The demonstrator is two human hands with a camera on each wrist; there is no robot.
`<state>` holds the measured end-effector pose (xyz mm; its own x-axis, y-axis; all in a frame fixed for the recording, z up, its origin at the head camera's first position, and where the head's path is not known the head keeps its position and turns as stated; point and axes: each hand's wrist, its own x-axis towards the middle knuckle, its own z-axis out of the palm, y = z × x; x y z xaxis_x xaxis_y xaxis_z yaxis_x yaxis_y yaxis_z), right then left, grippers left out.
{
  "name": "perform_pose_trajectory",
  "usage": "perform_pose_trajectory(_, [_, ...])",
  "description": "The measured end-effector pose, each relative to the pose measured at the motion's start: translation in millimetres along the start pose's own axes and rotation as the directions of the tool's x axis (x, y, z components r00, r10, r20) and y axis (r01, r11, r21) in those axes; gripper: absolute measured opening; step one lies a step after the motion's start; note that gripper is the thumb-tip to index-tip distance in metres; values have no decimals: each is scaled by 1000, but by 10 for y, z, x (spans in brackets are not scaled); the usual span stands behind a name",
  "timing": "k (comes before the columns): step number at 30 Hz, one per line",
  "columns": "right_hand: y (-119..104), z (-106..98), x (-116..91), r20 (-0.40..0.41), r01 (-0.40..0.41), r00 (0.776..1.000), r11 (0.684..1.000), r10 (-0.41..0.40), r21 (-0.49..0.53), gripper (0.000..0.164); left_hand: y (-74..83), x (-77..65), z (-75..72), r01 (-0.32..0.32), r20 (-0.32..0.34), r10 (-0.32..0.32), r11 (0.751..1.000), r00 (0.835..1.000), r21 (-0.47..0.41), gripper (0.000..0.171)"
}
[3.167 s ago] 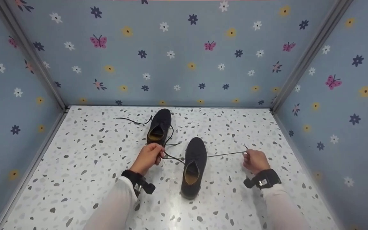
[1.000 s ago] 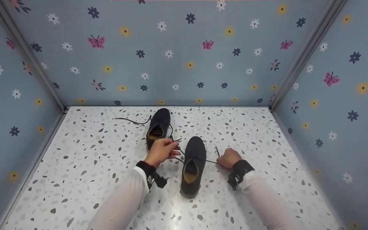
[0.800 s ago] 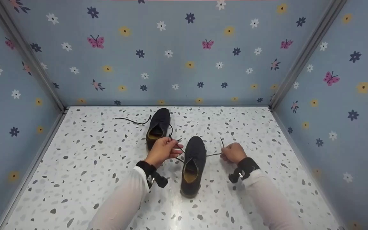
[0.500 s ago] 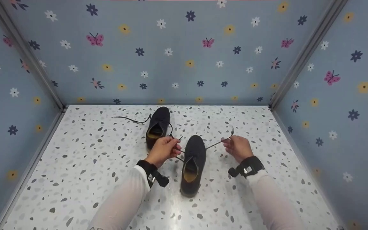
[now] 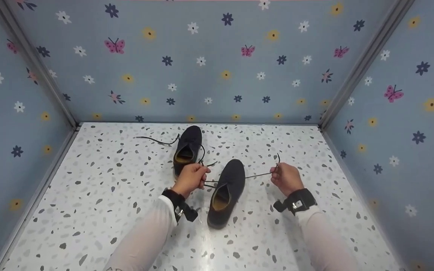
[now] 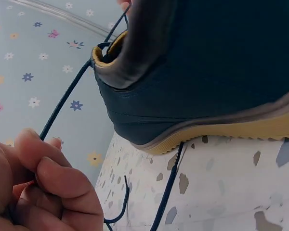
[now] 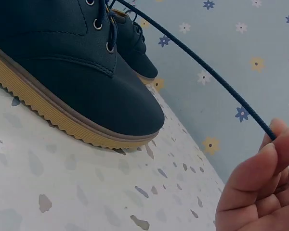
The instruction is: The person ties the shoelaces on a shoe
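A dark navy lace-up shoe [image 5: 235, 176] with a tan ridged sole stands on the speckled floor between both hands, toe pointing away and slightly right. My left hand [image 5: 190, 180] pinches a shoelace [image 6: 67, 94] on the shoe's left; in the left wrist view it runs from the shoe's opening to the fingers. On the right side, my right hand [image 5: 288, 178] holds the other lace end [image 5: 258, 175] between thumb and finger, stretched nearly straight, its tip sticking up past the hand. Metal eyelets [image 7: 97, 24] show in the right wrist view.
A matching shoe [image 5: 191, 140] stands behind my left hand, its loose lace [image 5: 156, 141] trailing left and another lace end lying to its right. Blue flowered panels [image 5: 217, 64] enclose the white speckled floor [image 5: 107, 188] at the back and both sides.
The right hand pulled in near the shoe, then moved out to the right again with its lace. The near shoe has turned, heel shifting left and toe right. The left hand keeps its lace.
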<state>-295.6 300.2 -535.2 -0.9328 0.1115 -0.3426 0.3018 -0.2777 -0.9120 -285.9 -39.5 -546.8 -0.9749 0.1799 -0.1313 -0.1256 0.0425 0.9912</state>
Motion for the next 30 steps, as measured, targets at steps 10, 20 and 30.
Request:
perform_pose_trajectory(10, [-334,194,66,79,132,990,975,-120,-178,20,162,59,147,-152,-18,164,948,986,280,27])
perform_pose_trajectory(20, [-596,507,106,148,204,975,933,-167,-296,20,299,110,311,-65,5,65,995,998,72,17])
perform_pose_trajectory(30, [-700,607,159,174,215,972,893,-156,-397,20,278,102,353,-119,0,120,979,993,166,15])
